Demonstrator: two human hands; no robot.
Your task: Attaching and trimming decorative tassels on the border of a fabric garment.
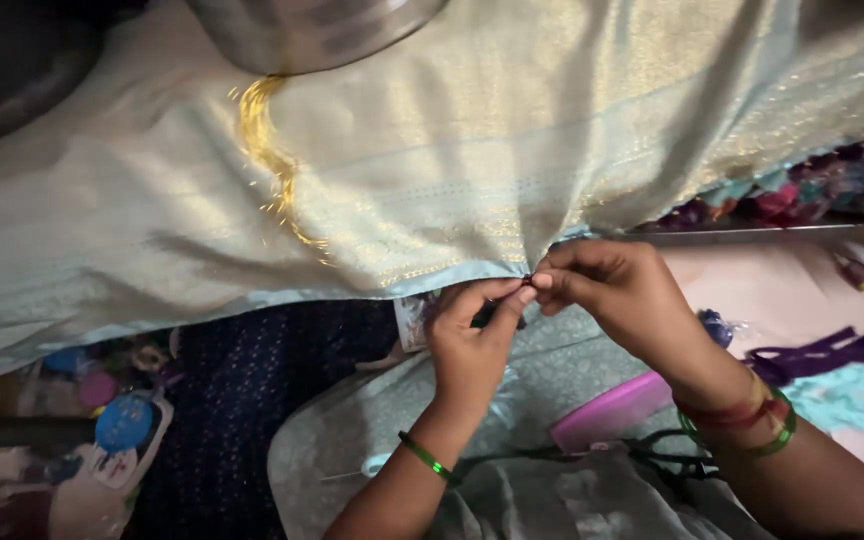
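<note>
Dim, soft focus, shadowed corners

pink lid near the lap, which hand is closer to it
Right. The right hand pinches the pale fabric's edge almost straight above the pink lid; the left hand is off to its left.

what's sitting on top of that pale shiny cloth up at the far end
A steel pot rests on the pale cloth, with loose gold thread trailing below it. Whatever lies beneath the cloth is covered.
</note>
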